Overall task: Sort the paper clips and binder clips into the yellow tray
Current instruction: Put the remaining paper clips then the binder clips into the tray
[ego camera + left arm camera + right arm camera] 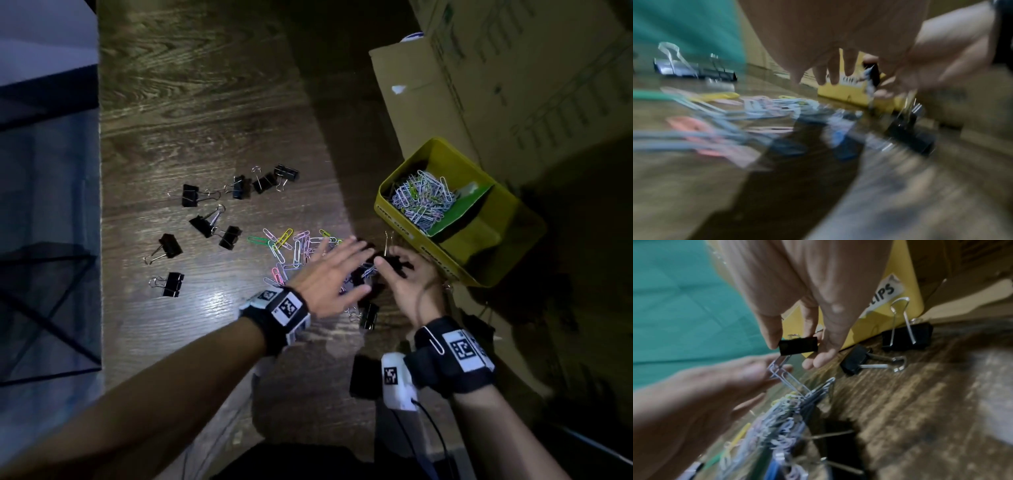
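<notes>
1. a black binder clip [798,345] is pinched between the thumb and fingers of the right hand [412,286], so the right grip is closed on that clip; it is held above the table [205,102], just in front of the yellow tray [486,240].
2. a small chain of pale paper clips [786,375] is seen hanging from the underside of the held clip.
3. the left hand [330,274] is spread flat with fingers straight, so the left grip is open and nothing is held; its fingertips are right beside the hanging clips, though contact cannot be told.
4. a loose heap of coloured paper clips [291,250] is spread on the table, partly hidden under the left hand.
5. black binder clips [205,222] are scattered on the table to the left of the heap, well apart from the tray; two more [906,335] lie against the tray's front wall.
6. a pile of paper clips [423,198] is already held in the tray's far compartment, behind a green divider [462,214].
7. cardboard boxes [513,85] are stood behind the tray.
8. the left wrist view is heavily blurred.
</notes>
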Demonstrator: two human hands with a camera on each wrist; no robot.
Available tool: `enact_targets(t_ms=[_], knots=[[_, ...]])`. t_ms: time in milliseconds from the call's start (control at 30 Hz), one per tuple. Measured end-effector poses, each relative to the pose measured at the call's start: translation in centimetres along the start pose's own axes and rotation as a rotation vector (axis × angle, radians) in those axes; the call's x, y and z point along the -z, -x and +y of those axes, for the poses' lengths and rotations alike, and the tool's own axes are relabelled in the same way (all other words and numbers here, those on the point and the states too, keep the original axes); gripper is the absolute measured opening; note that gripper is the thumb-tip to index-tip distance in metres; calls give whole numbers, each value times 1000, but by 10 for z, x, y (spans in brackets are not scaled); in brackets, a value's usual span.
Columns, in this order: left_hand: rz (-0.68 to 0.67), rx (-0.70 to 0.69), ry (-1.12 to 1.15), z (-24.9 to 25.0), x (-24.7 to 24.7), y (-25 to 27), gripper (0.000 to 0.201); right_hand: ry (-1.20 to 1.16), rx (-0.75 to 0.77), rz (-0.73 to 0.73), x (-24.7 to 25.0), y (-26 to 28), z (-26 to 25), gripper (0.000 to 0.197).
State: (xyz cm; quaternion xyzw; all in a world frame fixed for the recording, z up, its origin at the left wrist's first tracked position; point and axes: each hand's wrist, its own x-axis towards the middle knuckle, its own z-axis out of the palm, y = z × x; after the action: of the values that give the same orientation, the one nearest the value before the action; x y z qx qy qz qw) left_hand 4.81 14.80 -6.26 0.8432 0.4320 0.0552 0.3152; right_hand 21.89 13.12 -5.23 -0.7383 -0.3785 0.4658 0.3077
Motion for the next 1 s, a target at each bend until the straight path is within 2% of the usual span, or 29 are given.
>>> enact_targets(t_ms=[67, 167, 233, 300, 367, 467, 600, 767, 833, 933, 1000], knots=[[89, 33, 143, 14, -7, -3, 56, -44, -3, -32, -1, 1, -5, 34], [245, 50, 183, 22, -9, -5, 26, -45, 44, -53, -1, 3, -10, 30], [271, 48, 206, 17, -4, -4, 23, -2, 35, -20, 4, 2, -8, 34], [251, 54, 172, 7, 3, -3, 28, 129, 20, -2, 12, 2, -7, 38], [228, 26, 66, -8, 9, -6, 30, 382, 50, -20, 17, 6, -3, 41], [42, 4, -202, -24, 18, -12, 32, 548, 89, 11, 16, 13, 7, 36], [-96, -12, -363, -25, 20, -26, 58, 820, 181, 73, 18, 13, 19, 36], [-353, -72, -523, -7, -8, -35, 54, 898, 180, 137, 17, 18, 21, 44], [-349, -52, -547, -12, -14, -22, 51, 888, 218, 147, 19, 22, 21, 52], [-275, -101, -519, -32, -11, 10, 48, 831, 390, 179, 16, 37, 19, 53], [-150, -165, -489, -47, -6, 27, 47, 752, 509, 36, 6, 49, 16, 50]])
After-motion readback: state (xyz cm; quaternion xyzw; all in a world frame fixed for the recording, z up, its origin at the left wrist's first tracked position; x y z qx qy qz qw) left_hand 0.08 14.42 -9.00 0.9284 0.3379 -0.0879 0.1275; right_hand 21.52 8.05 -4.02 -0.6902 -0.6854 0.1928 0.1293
